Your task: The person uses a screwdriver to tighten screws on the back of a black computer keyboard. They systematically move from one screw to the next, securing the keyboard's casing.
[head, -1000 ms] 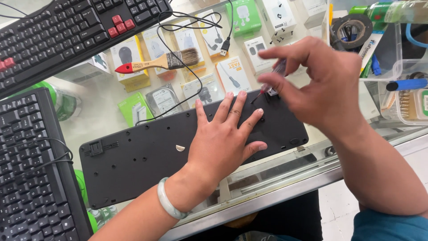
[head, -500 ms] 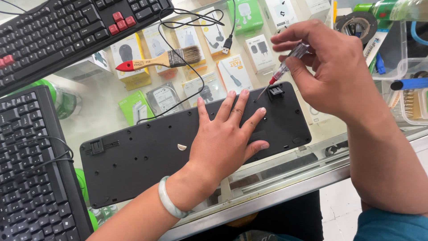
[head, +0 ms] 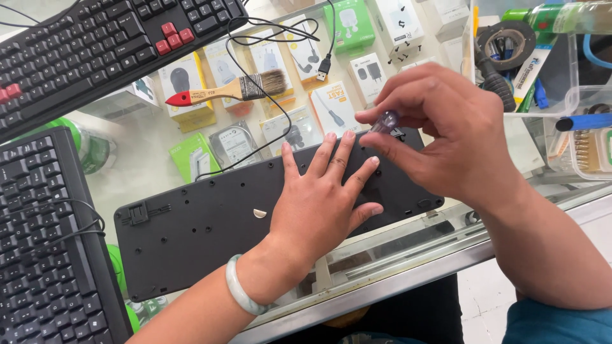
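Above the right end of the overturned keyboard [head: 210, 223], right hand [head: 446, 137] is curled, thumb and fingers pinched around a small screwdriver with a clear violet handle [head: 384, 121]; its tip is hidden behind the fingers. Left hand [head: 322, 204] lies flat, fingers spread, palm pressing the keyboard's back; pale green bangle [head: 239, 290] on that wrist.

Keyboard: black plastic, underside up, lying across the glass counter [head: 395, 261] near its front edge, tilted slightly. Small screw holes dot the back; a folded foot [head: 141, 212] sits at its left end. Its cable [head: 255, 83] loops away to a plug [head: 324, 65].

Beyond it, on the glass: paintbrush [head: 223, 92], wooden handle, red tip. Under the glass, rows of small retail boxes: yellow-and-white box [head: 185, 89] below the brush, green box [head: 349, 22] at top, white boxes [head: 395, 22] beside it, green box [head: 191, 156] lower left.

Left side: two more black keyboards, keys up; the upper one [head: 95, 44] has red keys, the lower one [head: 38, 242] runs along the edge. Right side: roll of black tape [head: 507, 38], clear plastic container [head: 590, 137] with a blue pen [head: 583, 121] across it.
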